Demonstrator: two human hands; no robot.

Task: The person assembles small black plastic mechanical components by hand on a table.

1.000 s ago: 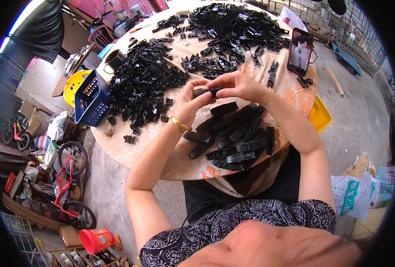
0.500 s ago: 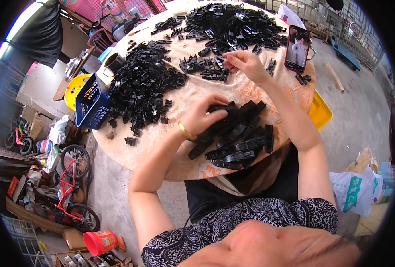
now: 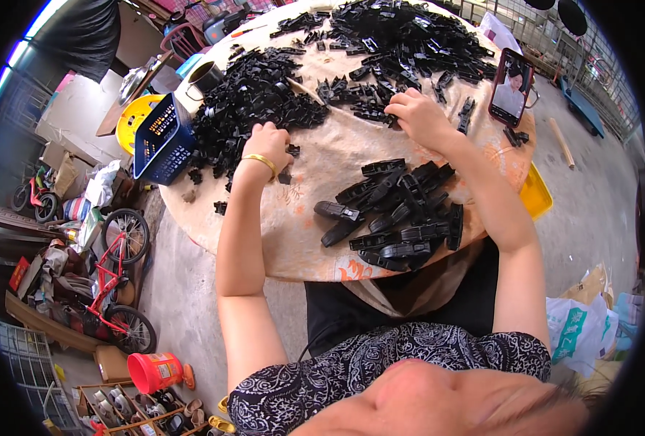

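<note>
My left hand [image 3: 266,143], a gold bangle [image 3: 259,161] at the wrist, rests fingers-down at the near edge of the left-hand pile of black plastic parts [image 3: 253,98], curled over the pieces there; whether it has closed on one I cannot tell from this angle. A few loose parts lie on the cloth just beside that hand, toward me.

To the left of it, off the round table [image 3: 304,211], a blue basket [image 3: 161,138] sits against a yellow container [image 3: 132,120], and a dark mug [image 3: 205,74] stands at the table's far-left rim. Bicycles [image 3: 115,280] and a red bucket [image 3: 155,370] stand on the floor below.

Between my two forearms, nearest my body, lies a separate heap of longer black clips [image 3: 402,214], untouched by either hand.

My right hand [image 3: 417,116] reaches further out, palm down, fingertips pressed into a small cluster of parts [image 3: 359,98] at the near fringe of the big far pile [image 3: 402,36]; the fingers are bent around the pieces, but a firm hold is not visible.

Right of that hand, a phone [image 3: 511,87] with a lit screen stands propped near the table's edge, a few stray parts beside it. A yellow tray [image 3: 535,192] shows below the rim on the right.
</note>
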